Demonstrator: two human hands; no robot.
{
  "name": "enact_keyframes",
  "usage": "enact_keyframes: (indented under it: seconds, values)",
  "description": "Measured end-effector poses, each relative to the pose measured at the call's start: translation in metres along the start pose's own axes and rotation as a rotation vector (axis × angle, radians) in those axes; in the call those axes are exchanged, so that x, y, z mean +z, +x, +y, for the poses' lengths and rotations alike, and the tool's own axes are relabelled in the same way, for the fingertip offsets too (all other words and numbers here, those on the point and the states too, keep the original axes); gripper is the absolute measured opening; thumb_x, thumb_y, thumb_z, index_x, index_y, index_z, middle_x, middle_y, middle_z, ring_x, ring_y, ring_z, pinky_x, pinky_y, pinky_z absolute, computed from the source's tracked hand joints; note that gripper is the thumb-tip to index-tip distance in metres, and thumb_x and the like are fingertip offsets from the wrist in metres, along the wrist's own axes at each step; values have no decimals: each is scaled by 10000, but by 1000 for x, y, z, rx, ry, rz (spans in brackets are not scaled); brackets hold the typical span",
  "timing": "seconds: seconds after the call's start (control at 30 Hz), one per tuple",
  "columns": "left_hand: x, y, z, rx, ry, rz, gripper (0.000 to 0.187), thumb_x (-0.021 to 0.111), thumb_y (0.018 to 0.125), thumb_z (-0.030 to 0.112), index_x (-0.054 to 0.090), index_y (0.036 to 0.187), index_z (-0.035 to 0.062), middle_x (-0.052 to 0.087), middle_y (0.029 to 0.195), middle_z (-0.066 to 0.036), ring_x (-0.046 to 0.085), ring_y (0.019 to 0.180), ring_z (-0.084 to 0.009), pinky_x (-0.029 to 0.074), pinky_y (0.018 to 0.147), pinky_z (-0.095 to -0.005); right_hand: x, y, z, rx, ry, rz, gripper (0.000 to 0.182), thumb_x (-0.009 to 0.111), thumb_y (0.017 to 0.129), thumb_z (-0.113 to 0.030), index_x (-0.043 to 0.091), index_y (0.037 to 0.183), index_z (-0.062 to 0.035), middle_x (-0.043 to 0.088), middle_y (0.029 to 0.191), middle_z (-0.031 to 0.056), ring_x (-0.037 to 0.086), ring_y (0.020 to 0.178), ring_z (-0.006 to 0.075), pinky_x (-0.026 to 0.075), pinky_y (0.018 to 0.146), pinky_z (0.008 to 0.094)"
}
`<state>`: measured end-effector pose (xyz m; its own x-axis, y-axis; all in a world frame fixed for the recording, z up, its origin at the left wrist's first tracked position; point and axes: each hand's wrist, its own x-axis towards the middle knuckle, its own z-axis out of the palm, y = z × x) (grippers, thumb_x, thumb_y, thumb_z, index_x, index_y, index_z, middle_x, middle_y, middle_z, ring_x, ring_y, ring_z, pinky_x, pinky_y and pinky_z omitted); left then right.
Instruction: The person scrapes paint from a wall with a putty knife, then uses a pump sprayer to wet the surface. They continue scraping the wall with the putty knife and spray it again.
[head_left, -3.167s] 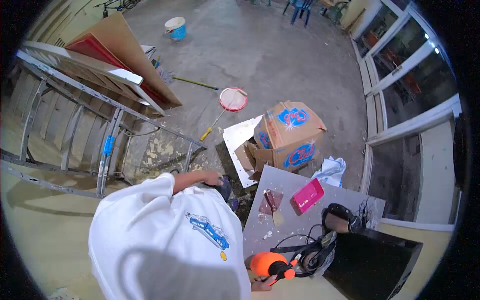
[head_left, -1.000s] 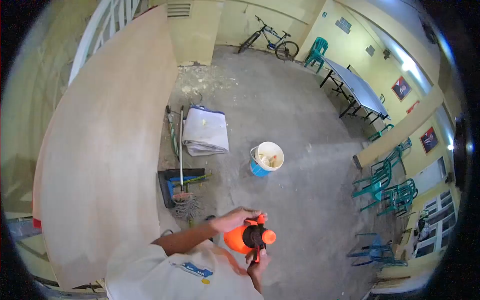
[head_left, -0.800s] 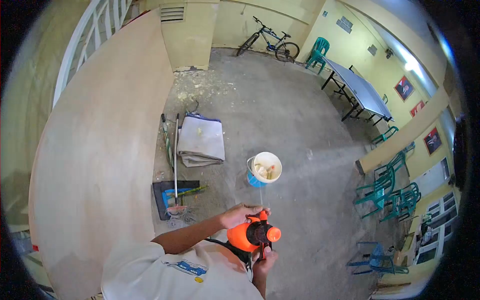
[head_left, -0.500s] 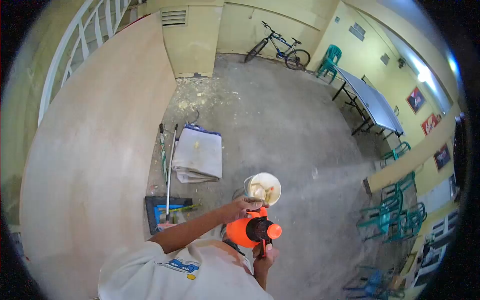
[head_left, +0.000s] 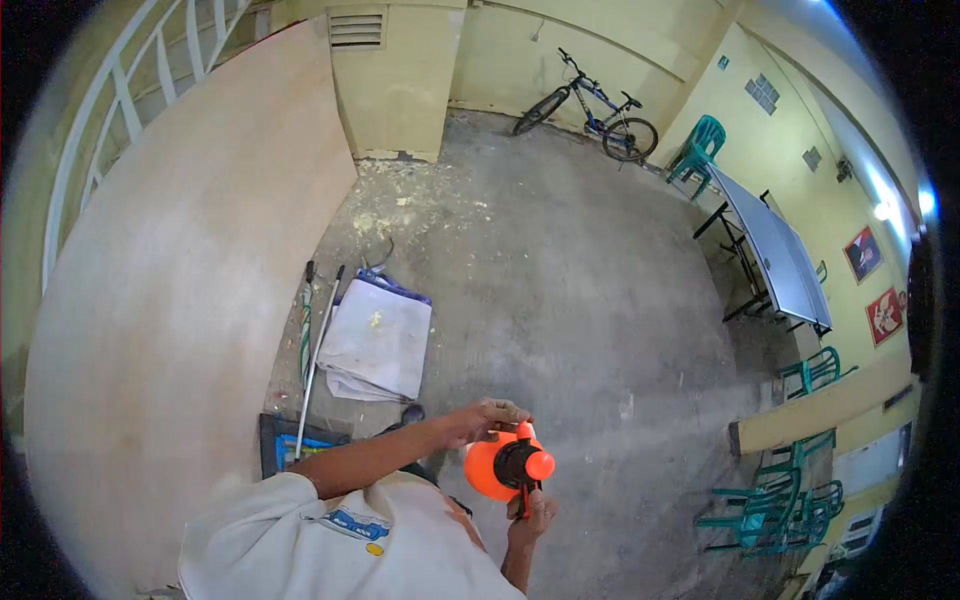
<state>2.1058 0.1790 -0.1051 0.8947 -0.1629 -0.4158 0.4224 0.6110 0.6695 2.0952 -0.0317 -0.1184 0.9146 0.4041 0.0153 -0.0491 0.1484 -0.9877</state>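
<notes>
An orange pump sprayer bottle [head_left: 484, 473] with a black collar and orange knob [head_left: 540, 464] is held in front of my white shirt. My left hand [head_left: 484, 421] is closed at the orange nozzle on the bottle's far side, its fingertips pinching there. My right hand [head_left: 533, 514] wraps around the black handle on the near side. Parts of the fingers of both hands are hidden by the sprayer.
A folded whitish sheet [head_left: 375, 340] lies on the concrete floor [head_left: 560, 290], left of centre. Beside it are a long-handled pole [head_left: 318, 365] and a dustpan [head_left: 272, 445]. A large wooden panel [head_left: 180, 280] stands left. A table-tennis table [head_left: 775, 250], green chairs [head_left: 765, 510] and a bicycle [head_left: 590, 105] stand farther off.
The view has shifted, with the bicycle and table now farther right. The white bucket beyond the sprayer is no longer clearly visible. Both hands keep their hold on the sprayer.
</notes>
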Motion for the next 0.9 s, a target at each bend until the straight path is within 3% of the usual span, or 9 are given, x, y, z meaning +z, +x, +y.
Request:
enact_keyframes:
  seconds: [0.07, 0.2, 0.3, 0.37, 0.47, 0.53, 0.7, 0.83, 0.9]
  values:
    - [-13, 23, 30, 49, 61, -84, 502, 592, 769, 446, 528, 1114, 86, 543, 1038, 5, 480, 959, -75, 387, 704, -183, 10, 39, 3, 72, -3, 80, 458, 480, 800, -372, 443, 470, -57, 417, 400, 47, 382, 333, 134, 275, 346, 259]
    - [-51, 80, 86, -8, 36, -112, 467, 598, 772, 423, 558, 1078, 72, 542, 1086, -14, 479, 982, -85, 378, 763, -203, 32, 112, 18, 69, -15, 106, 426, 499, 774, -363, 448, 481, -58, 414, 402, 48, 386, 341, 145, 281, 353, 265]
    - [-90, 127, 129, 0, 9, -148, 424, 637, 756, 375, 579, 1043, 68, 575, 957, -21, 501, 960, -103, 387, 778, -264, 62, 172, 24, 88, 115, 229, 395, 594, 732, -285, 404, 469, -61, 415, 418, 61, 422, 359, 152, 326, 354, 276]
    - [-101, 136, 165, 4, 37, -133, 426, 640, 752, 376, 583, 1041, 67, 575, 955, -19, 499, 956, -101, 383, 774, -256, 72, 205, 35, 78, 25, 199, 394, 500, 759, -361, 477, 530, -41, 436, 428, 61, 418, 374, 155, 319, 390, 277]
    - [-131, 154, 215, -5, 52, -138, 424, 641, 747, 384, 590, 1036, 77, 577, 949, -10, 496, 953, -95, 369, 765, -240, 107, 253, 18, 132, 1, 178, 392, 486, 763, -367, 490, 561, -31, 450, 444, 68, 427, 383, 158, 333, 408, 279]
    - [-148, 167, 242, -5, 30, -162, 421, 640, 746, 392, 595, 1032, 86, 578, 946, -2, 493, 953, -92, 359, 760, -232, 122, 285, 25, 119, 87, 114, 432, 551, 733, -389, 484, 501, -30, 482, 467, 84, 448, 389, 164, 335, 401, 281]
    - [-197, 189, 301, 64, 73, -22, 440, 637, 732, 431, 597, 1033, 114, 587, 949, 24, 492, 963, -94, 345, 754, -244, 163, 363, 39, 145, -1, 27, 448, 452, 783, -446, 488, 569, -54, 457, 460, 51, 434, 403, 148, 312, 395, 272]
    - [-246, 224, 349, 98, 160, 36, 456, 583, 735, 507, 600, 1037, 166, 574, 1011, 46, 476, 999, -90, 309, 763, -255, 188, 438, 70, 265, 275, 41, 420, 515, 763, -465, 475, 629, -69, 446, 481, 26, 403, 374, 124, 301, 363, 250]
    - [-273, 241, 374, 107, 157, 74, 458, 586, 734, 504, 595, 1047, 169, 571, 1020, 45, 474, 1003, -89, 306, 761, -254, 202, 480, 80, 264, 224, -17, 408, 522, 763, -455, 482, 647, -66, 453, 490, 30, 412, 387, 124, 302, 369, 248]
